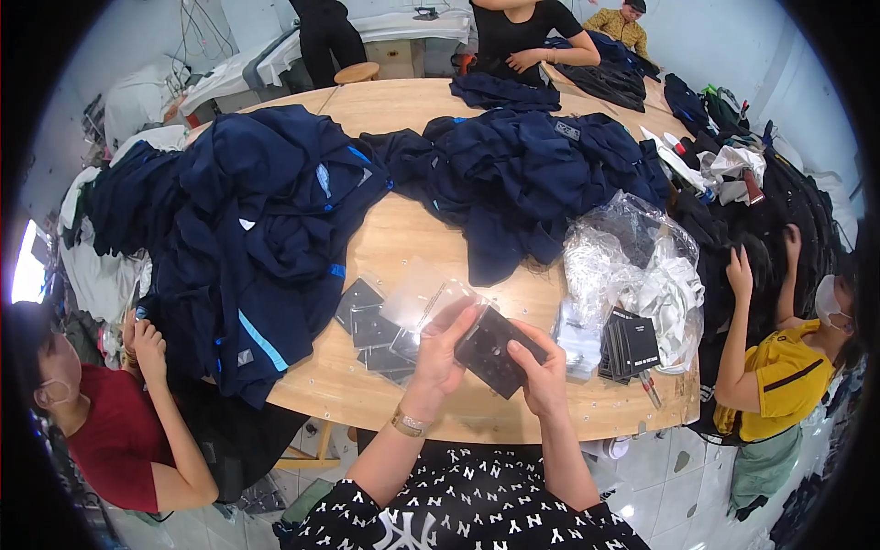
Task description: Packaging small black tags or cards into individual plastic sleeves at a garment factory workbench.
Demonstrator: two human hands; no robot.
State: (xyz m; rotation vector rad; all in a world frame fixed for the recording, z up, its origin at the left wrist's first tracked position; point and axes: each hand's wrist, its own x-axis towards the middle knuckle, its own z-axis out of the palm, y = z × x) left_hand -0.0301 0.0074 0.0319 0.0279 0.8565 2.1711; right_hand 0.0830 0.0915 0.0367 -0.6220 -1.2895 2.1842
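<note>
Both my hands are closed on a black card (495, 350) above the near part of the table. A clear plastic sleeve (426, 307) is around or against its left end; I cannot tell how far in the card sits. My left hand (444, 356) grips the sleeve and the card's left edge. On the right edge, my right hand (543, 367) presses its thumb onto the card's face. Left of my hands lie several black cards in clear sleeves (367, 307). To the right are a stack of loose black cards (629, 344) and a pile of clear sleeves (579, 337).
Navy garments (266, 202) heap on the table's left, with more navy garments (536, 174) at the far middle. A large clear bag (632, 243) stands right, near a small red-handled tool (650, 389). People in red (110, 431) and yellow (779, 376) flank the table (403, 238).
</note>
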